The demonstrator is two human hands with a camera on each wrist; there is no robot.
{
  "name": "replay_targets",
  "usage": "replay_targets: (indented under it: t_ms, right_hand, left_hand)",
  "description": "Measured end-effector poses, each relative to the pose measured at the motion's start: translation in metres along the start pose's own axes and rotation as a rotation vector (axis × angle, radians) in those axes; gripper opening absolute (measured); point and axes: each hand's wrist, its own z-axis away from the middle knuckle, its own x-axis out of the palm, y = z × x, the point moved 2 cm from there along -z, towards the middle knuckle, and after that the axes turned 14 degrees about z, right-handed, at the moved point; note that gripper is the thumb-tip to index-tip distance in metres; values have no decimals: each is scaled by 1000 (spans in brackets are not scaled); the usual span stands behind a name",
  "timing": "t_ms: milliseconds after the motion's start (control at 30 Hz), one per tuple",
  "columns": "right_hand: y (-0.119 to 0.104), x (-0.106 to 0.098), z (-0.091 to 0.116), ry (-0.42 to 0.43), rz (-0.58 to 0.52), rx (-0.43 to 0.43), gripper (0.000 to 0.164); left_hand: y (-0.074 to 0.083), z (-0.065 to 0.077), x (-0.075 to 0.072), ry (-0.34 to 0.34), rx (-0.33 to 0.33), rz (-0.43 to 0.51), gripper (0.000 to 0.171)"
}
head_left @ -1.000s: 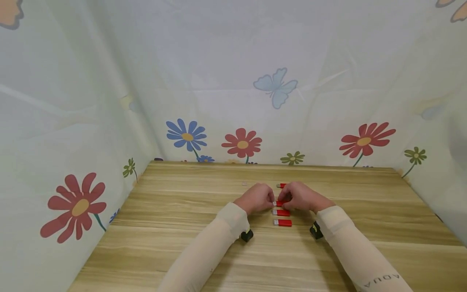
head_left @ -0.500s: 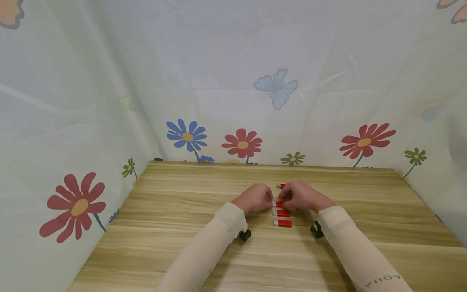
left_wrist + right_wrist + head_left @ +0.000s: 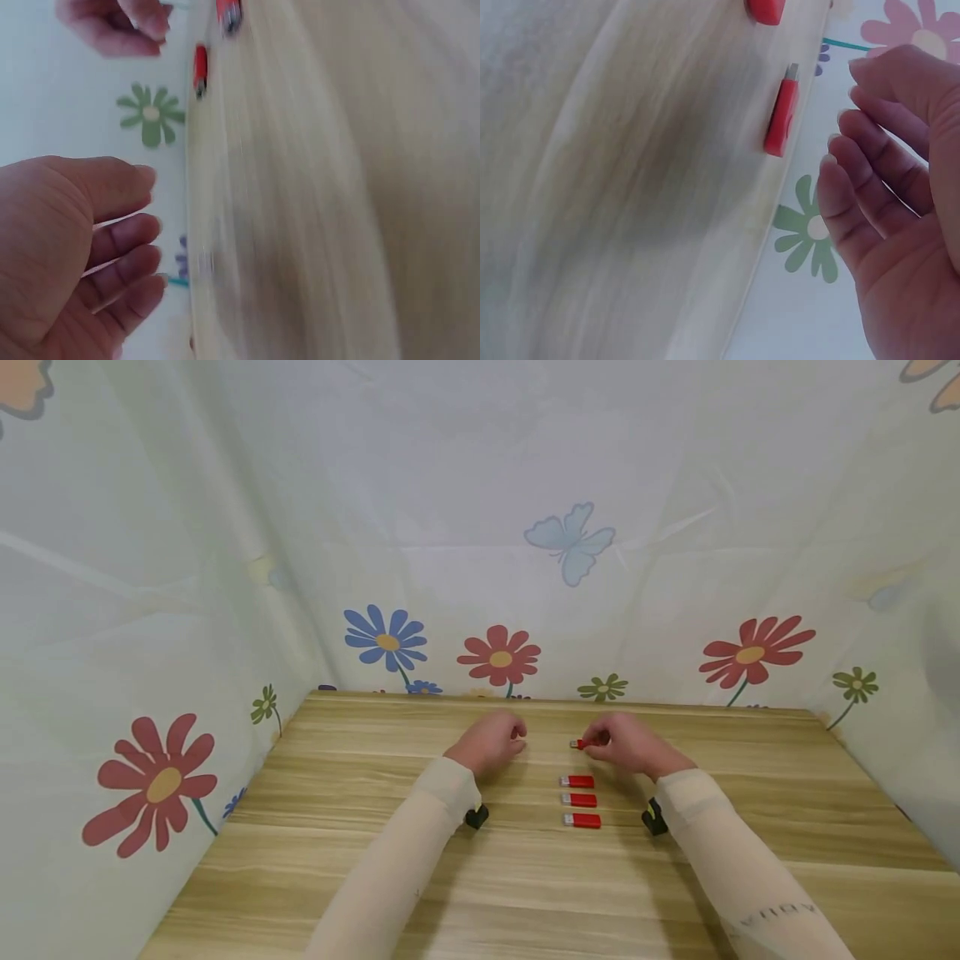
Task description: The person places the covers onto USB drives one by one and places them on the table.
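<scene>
Three red USB flash drives lie in a column on the table: the upper one (image 3: 577, 782), the middle one (image 3: 579, 800) and the lower one (image 3: 582, 821). A further red USB flash drive (image 3: 781, 116) lies beyond them, its metal plug pointing left in the head view. Beside that far drive hovers my right hand (image 3: 627, 743), fingers loosely bent and apart from it in the right wrist view. To the left, my left hand (image 3: 489, 743) is held over the table with nothing in its relaxed fingers. A small clear piece (image 3: 206, 261) lies near its fingertips.
The wood-grain table (image 3: 300, 860) ends at a back edge against a pale curtain (image 3: 450, 527) printed with flowers and a butterfly. The curtain also encloses the left and right sides.
My right hand has left the upper drive of the column and moved away from me to the far drive. My left hand has moved left and farther out, toward the small clear piece.
</scene>
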Motion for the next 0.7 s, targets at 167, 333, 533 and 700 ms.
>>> replay_targets:
  t_ms: [167,333,533,700]
  right_hand:
    - [2,2,-5,49,36,-6,12]
    - [6,6,-9,63,55,-7,16]
    - [8,11,-14,38,53,10,20]
    - [14,18,-18,-37,59,72,23]
  left_hand:
    - [-16,-8,-11,30,50,-141,26]
    - [-26,-16,-13,1,88,-203,16]
    - [-35,-20,-9,-21,93,-201,42]
    - [-40,-25,-4,-15,61,-215,41]
